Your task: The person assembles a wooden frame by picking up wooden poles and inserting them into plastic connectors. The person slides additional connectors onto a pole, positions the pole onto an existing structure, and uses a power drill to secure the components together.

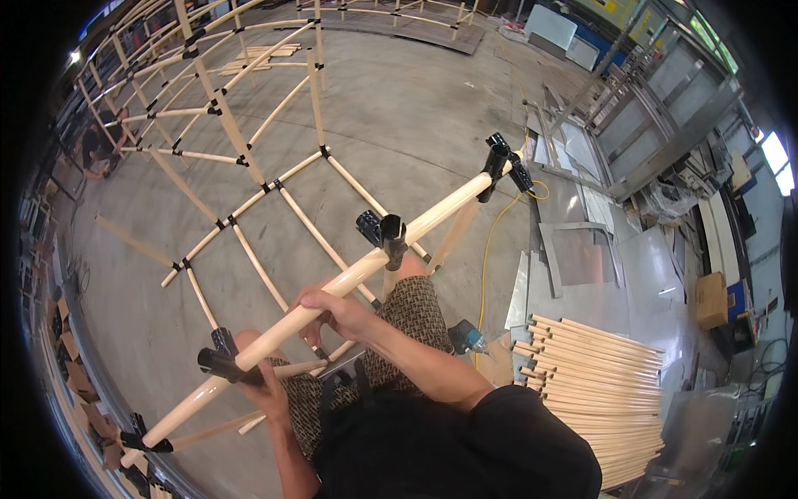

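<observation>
A long cream-coloured pipe (349, 274) runs slantwise in front of me, from lower left to upper right, with black pipe joints spaced along it. My right hand (328, 312) is closed round the pipe near its middle. Lower down, my left hand (270, 389) grips the black pipe joint (226, 358) from below; its fingers are partly hidden. Another black joint (391, 237) sits further up the pipe, and more joints (496, 166) are at its far end. One more black joint (143, 437) sits near the lower left end.
A frame of cream pipes and black joints (270, 187) stands ahead on the concrete floor. A stack of loose pipes (594, 391) lies at right, by a teal power drill (472, 339) and a yellow cord (484, 283). Metal sheets (573, 258) lie beyond. Another person (101, 143) crouches far left.
</observation>
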The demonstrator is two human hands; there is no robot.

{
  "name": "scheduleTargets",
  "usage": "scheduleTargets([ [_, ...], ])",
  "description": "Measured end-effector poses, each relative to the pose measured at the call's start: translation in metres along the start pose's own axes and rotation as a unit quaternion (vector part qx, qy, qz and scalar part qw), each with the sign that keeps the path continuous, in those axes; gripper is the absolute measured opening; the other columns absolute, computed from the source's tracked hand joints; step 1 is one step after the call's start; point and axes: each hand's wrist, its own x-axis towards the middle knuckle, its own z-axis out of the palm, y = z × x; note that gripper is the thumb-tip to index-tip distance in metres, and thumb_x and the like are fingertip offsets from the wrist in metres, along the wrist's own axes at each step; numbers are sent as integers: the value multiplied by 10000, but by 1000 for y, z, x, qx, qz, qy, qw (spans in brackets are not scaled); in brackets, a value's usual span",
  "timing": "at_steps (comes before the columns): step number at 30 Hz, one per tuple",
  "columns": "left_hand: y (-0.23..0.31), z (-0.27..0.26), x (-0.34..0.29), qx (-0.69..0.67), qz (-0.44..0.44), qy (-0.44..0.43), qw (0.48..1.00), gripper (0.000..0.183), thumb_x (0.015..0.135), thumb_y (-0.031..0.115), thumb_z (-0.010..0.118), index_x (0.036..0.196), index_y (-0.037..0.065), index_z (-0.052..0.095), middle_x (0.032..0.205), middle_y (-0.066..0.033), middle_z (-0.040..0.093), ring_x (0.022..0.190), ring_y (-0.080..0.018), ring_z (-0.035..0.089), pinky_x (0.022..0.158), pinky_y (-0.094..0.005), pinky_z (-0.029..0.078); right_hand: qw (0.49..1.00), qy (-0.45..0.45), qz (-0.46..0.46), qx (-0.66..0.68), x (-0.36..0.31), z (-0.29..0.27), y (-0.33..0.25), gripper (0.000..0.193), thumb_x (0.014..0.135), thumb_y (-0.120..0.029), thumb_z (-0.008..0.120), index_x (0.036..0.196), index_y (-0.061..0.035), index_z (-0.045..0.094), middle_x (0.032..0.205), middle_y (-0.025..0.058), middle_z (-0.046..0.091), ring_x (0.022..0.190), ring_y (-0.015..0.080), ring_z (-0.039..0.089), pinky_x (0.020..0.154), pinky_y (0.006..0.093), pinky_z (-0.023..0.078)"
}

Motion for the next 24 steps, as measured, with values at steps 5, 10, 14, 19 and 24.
scheduleTargets([
  [5,5,3,3,27,82,5,996,337,986,139,547,1246,-40,429,1045,-99,506,957,-191,517,869,-355,438,1000,-23,-17,1,-2,1,-1,281,924,-189,562,912,78,648,692,190,651,504,246,644,416,328,539],
  [10,12,7,-2,9,58,34,998,224,990,129,527,1125,-11,415,927,-65,497,845,-155,510,776,-328,459,1000,-20,-15,-4,-4,4,-2,282,917,-182,565,923,87,648,693,197,650,505,247,646,419,328,543],
  [14,23,8,0,-3,32,-33,999,239,990,126,530,1144,-3,400,905,-67,515,847,-163,529,785,-327,470,999,-30,-14,-11,-4,-5,-3,284,918,-189,567,921,83,649,696,194,653,504,243,647,415,327,542],
  [19,8,12,4,-19,74,-34,997,224,987,161,554,1111,-8,474,951,-62,547,848,-160,552,774,-333,482,1000,-18,9,-11,1,-9,1,279,934,-212,580,959,55,657,723,176,665,534,224,652,462,326,554],
  [24,3,3,0,68,25,-14,997,404,942,151,595,1302,0,493,1210,-136,559,1155,-247,508,1026,-375,370,997,-36,-9,-60,1,-13,3,358,888,-258,593,944,90,658,722,182,660,566,260,641,517,368,558],
])
